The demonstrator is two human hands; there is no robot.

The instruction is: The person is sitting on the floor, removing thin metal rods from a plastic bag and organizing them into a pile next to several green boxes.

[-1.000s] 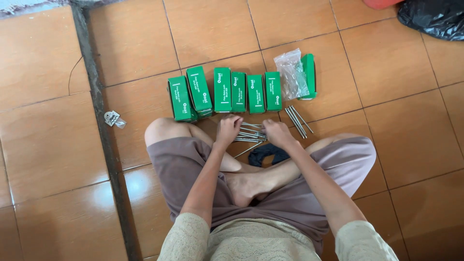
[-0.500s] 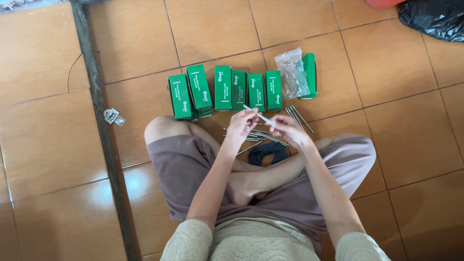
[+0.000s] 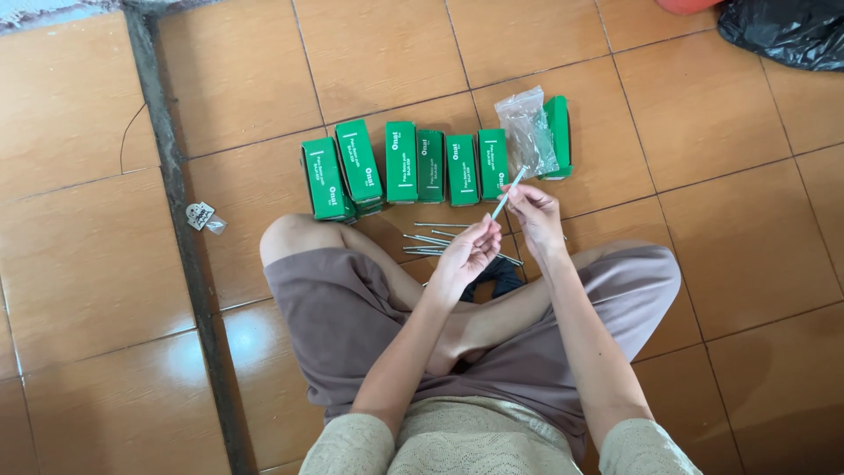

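Note:
I sit cross-legged on an orange tiled floor. My right hand [image 3: 534, 214] and my left hand [image 3: 466, 256] together hold one long thin metal pin [image 3: 509, 192], raised and tilted up to the right. Below the hands, several more loose metal pins [image 3: 428, 241] lie on the tile. Beyond them stands a row of several green boxes [image 3: 403, 164]. A clear plastic bag [image 3: 527, 134] rests against the rightmost green box [image 3: 557, 132]. A dark object [image 3: 503, 274] lies by my feet, partly hidden by my arms.
A dark metal floor strip [image 3: 180, 230] runs down the left side. A small crumpled wrapper [image 3: 203, 216] lies next to it. A black plastic bag [image 3: 785, 30] sits at the top right corner.
Both hands rose from the pile of pins on the floor. They now hold one pin lifted up in front of the boxes.

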